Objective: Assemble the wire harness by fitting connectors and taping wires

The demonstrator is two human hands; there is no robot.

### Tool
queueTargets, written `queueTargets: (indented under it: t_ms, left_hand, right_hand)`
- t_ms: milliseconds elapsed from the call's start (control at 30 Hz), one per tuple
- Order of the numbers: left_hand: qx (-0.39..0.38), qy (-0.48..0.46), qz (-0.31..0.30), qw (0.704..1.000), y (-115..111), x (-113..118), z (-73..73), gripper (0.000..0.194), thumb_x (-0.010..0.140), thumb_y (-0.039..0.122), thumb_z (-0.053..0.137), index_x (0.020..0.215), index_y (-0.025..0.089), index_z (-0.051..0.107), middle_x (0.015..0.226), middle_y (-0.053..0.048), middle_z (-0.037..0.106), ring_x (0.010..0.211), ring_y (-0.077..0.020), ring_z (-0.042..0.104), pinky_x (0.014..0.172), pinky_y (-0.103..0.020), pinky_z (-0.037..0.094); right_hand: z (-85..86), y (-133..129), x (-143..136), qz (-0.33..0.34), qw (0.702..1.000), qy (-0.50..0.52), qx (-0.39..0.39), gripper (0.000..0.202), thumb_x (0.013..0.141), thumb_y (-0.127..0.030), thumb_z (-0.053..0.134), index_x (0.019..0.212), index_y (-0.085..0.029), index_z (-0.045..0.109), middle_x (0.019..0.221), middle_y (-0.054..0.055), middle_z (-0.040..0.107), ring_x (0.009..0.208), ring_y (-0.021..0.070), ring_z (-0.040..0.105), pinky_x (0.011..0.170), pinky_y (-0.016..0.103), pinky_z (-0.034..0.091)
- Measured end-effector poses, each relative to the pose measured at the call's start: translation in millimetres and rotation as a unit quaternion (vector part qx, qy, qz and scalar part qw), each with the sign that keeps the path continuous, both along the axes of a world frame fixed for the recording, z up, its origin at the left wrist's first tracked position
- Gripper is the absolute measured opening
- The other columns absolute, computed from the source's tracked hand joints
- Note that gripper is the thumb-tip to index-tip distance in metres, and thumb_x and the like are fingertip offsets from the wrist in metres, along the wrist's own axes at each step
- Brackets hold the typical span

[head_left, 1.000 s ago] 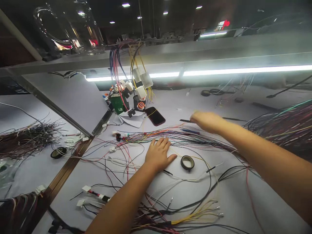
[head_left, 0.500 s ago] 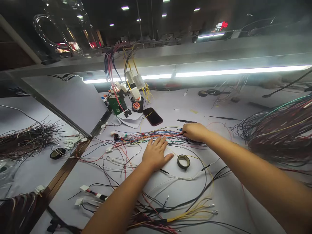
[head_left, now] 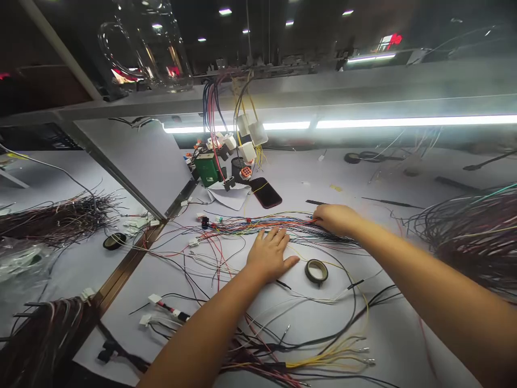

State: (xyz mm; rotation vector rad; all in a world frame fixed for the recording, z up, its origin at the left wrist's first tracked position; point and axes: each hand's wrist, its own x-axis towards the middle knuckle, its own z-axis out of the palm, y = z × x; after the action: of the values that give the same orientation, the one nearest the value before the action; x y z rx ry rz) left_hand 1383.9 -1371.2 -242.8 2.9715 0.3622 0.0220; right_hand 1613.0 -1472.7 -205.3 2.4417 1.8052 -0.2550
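Note:
My left hand (head_left: 270, 253) lies flat with its fingers spread, fingertips at the lower edge of a long bundle of coloured wires (head_left: 274, 222). At the bundle's right part, my right hand (head_left: 337, 220) has its fingers curled round the wires. Dark and white connectors, one a black connector (head_left: 205, 222), sit at the bundle's left end. A roll of black tape (head_left: 316, 272) rests on the white table just right of my left hand.
Behind the bundle lie a phone (head_left: 265, 193), a green box (head_left: 208, 169) and hanging white connectors (head_left: 257, 132). Large wire heaps stand at the right (head_left: 476, 237) and left (head_left: 60, 215). Yellow-ended wires (head_left: 335, 353) cross the front. A second tape roll (head_left: 114, 241) lies left.
The whole view has shifted, so the scene sits further right. Both hands keep about the same places on the wires.

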Motion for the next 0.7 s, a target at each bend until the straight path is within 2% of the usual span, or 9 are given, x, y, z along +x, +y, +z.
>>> queueTargets:
  t_ms: [100,200,267,367,433,500,600,667,700]
  left_hand:
    - [0.0,-0.005,-0.006,1.0,0,0,0.0,0.069,0.088,0.065,0.019,0.137,0.021,0.04,0.148,-0.005,0.033,0.138,-0.0246,0.021,0.111,-0.049,0.015]
    - [0.004,-0.012,-0.007,1.0,1,0,-1.5,0.069,0.088,0.065,0.019,0.136,0.02,0.04,0.148,-0.006,0.034,0.138,-0.0244,0.022,0.111,-0.05,0.017]
    - [0.006,-0.013,-0.007,1.0,2,-2,-2.4,0.069,0.088,0.064,0.019,0.136,0.02,0.04,0.147,-0.006,0.035,0.137,-0.0243,0.023,0.11,-0.051,0.018]
    - [0.021,-0.015,-0.011,1.0,-1,-4,0.0,0.066,0.089,0.063,0.02,0.135,0.02,0.041,0.147,-0.007,0.035,0.137,-0.0259,0.024,0.109,-0.052,0.019]
    - [0.052,-0.034,-0.039,0.997,-5,-1,5.5,0.065,0.089,0.061,0.023,0.135,0.019,0.041,0.147,-0.008,0.034,0.137,-0.0263,0.024,0.11,-0.052,0.018]
    - [0.079,-0.062,-0.088,0.991,-9,8,12.8,0.065,0.09,0.06,0.025,0.135,0.016,0.04,0.146,-0.01,0.036,0.136,-0.0245,0.025,0.11,-0.045,0.019]
    - [0.061,-0.068,-0.135,0.987,-5,28,21.5,0.067,0.091,0.059,0.022,0.135,0.013,0.04,0.139,-0.011,0.045,0.13,-0.0222,0.035,0.108,-0.037,0.026]
    - [0.015,-0.04,-0.107,0.993,10,37,22.8,0.067,0.091,0.06,0.02,0.137,0.014,0.037,0.139,-0.011,0.045,0.128,-0.0218,0.04,0.107,-0.036,0.029]
    - [-0.01,-0.022,-0.074,0.997,21,38,21.9,0.067,0.091,0.06,0.019,0.139,0.015,0.034,0.142,-0.01,0.042,0.129,-0.0216,0.039,0.107,-0.036,0.029]
  right_hand:
    - [-6.9,5,-2,-0.011,1.0,-0.012,-0.009,0.024,0.081,-0.03,0.047,0.087,-0.02,0.068,0.093,0.008,0.068,0.083,0.0225,0.061,0.061,0.027,0.038]
    - [7.4,7,2,-0.025,0.999,-0.023,-0.001,0.026,0.081,-0.03,0.046,0.09,-0.018,0.067,0.093,0.01,0.068,0.079,0.0231,0.061,0.06,0.029,0.039]
    - [20.8,6,2,-0.035,0.999,-0.03,0.027,0.032,0.084,-0.031,0.04,0.104,-0.019,0.063,0.097,0.009,0.068,0.082,0.0241,0.061,0.062,0.03,0.04]
    - [30.6,8,-10,-0.002,1.0,-0.005,0.024,0.037,0.087,-0.036,0.038,0.117,-0.026,0.057,0.103,0.006,0.068,0.087,0.0252,0.062,0.066,0.032,0.041]
    - [28.9,12,-24,0.019,1.0,0.014,-0.012,0.032,0.085,-0.035,0.041,0.11,-0.026,0.061,0.098,0.006,0.069,0.084,0.0252,0.063,0.065,0.032,0.041]
    - [26.6,16,-39,0.001,1.0,0.012,-0.02,0.033,0.085,-0.027,0.039,0.108,-0.022,0.062,0.096,0.009,0.069,0.082,0.0248,0.064,0.064,0.032,0.042]
    - [36.5,15,-50,-0.021,0.999,0.013,0.022,0.035,0.088,-0.031,0.036,0.113,-0.021,0.059,0.101,0.009,0.068,0.084,0.0235,0.064,0.065,0.031,0.043]
    - [54.2,5,-47,0.0,0.998,-0.001,0.057,0.034,0.087,-0.04,0.039,0.106,-0.025,0.063,0.095,0.006,0.069,0.077,0.0218,0.063,0.062,0.029,0.042]
    - [64.5,-2,-43,-0.01,0.993,-0.03,0.112,0.034,0.087,-0.043,0.039,0.102,-0.026,0.064,0.092,0.005,0.069,0.074,0.0209,0.063,0.061,0.029,0.041]
